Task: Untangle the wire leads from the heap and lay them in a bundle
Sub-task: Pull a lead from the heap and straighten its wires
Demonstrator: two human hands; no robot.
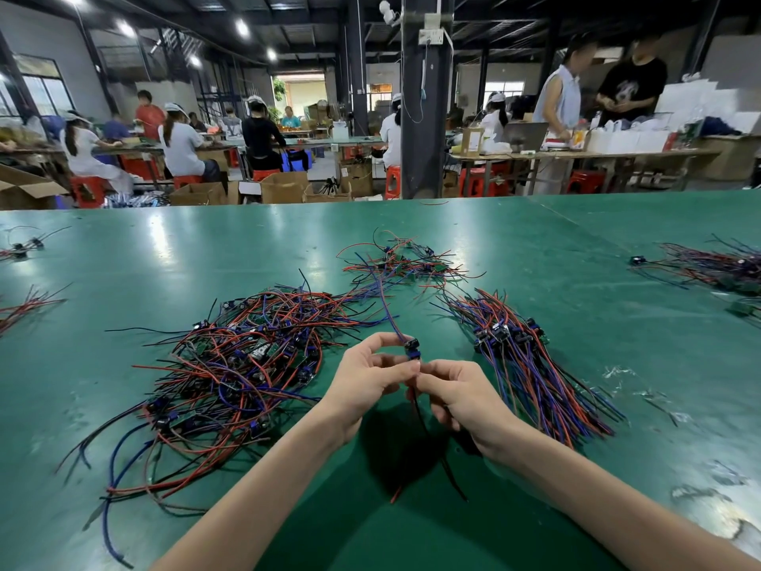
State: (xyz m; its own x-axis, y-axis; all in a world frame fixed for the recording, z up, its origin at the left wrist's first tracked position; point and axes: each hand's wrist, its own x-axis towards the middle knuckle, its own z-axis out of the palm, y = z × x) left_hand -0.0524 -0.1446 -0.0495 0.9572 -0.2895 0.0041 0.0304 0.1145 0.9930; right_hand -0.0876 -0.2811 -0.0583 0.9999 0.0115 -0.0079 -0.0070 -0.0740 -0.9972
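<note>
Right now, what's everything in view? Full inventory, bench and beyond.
table: one, green, fills the foreground
tangled heap: one, red, blue and black wires with small boards, left of the hands
laid bundle: one, same colours, right of the hands
far heap: one, smaller, centre, beyond the hands
right-edge pile: one, far right
left-edge strands: two small clusters, far left
plastic scraps: a few, clear, near right
stools: several, red, background
cardboard boxes: several, brown, floor behind
people: many, at background benches
held lead: one, between the hands
left hand: pinches the lead
right hand: grips it
</note>
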